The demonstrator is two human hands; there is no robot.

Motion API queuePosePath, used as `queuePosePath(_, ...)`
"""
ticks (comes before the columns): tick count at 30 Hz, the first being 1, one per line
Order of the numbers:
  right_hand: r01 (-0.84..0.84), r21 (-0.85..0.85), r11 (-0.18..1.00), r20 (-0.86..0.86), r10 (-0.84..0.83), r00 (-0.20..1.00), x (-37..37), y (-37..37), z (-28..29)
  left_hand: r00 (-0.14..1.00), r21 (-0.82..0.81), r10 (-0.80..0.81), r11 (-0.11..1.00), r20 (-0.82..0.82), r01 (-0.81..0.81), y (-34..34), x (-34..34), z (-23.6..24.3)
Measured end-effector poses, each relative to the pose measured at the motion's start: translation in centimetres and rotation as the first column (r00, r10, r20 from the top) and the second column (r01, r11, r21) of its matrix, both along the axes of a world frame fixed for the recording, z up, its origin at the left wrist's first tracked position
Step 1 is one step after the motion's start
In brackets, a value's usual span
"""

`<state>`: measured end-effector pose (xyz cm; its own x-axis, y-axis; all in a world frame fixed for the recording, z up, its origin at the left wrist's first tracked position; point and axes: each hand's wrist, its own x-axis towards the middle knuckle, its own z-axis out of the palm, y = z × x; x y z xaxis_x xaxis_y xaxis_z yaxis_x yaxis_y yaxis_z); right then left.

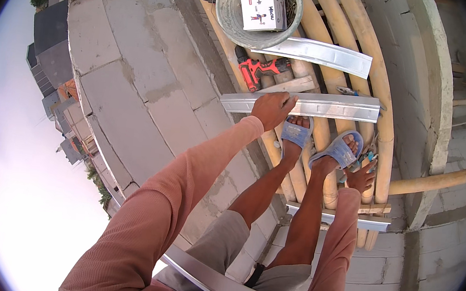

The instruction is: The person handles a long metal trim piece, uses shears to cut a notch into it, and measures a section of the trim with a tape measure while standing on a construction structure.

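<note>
My left hand [271, 108] grips a silver metal channel [339, 108] lying across bamboo poles [381, 144] in the head view. My right hand [359, 175] is lower right, fingers spread at a small heap of blue-handled hand tools [369, 156] beside my right sandal [339, 151]; whether it touches them is unclear. A red and black cordless drill [255, 68] lies above the channel, next to a wooden offcut [293, 85]. Pliers [348, 91] rest just behind the channel. Another metal strip [327, 59] lies farther up.
A grey bucket [228, 11] holding a white printed box [259, 6] tops the platform. A block wall [136, 95] runs along the left, with rooftops beyond. A concrete ledge [433, 155] borders the right, above a drop. Metal lengths [372, 222] cross near my legs.
</note>
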<state>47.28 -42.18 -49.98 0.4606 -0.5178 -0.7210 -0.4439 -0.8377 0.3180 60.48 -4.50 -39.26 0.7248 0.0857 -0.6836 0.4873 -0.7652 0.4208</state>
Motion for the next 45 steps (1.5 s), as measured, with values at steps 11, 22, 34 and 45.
queuePosePath(11,-0.157,0.11,0.981,-0.099,0.168,0.981,3.3,1.5,2.8,0.946,0.016,0.307,0.952,-0.104,-0.307,11.1,-5.0,-0.6)
queuePosePath(22,-0.213,0.076,0.974,0.019,0.212,0.977,2.2,2.3,3.3,0.934,0.109,0.263,0.964,-0.241,-0.243,10.8,-11.6,0.7)
queuePosePath(34,-0.178,0.387,0.905,-0.023,0.202,0.979,-7.0,-4.6,22.9,0.719,0.185,0.52,0.736,0.461,-0.651,11.4,11.7,-0.4)
queuePosePath(45,-0.472,0.622,0.625,0.072,0.554,0.829,-15.1,-14.6,35.9,0.85,0.218,0.458,0.83,0.259,-0.513,12.6,11.4,0.0)
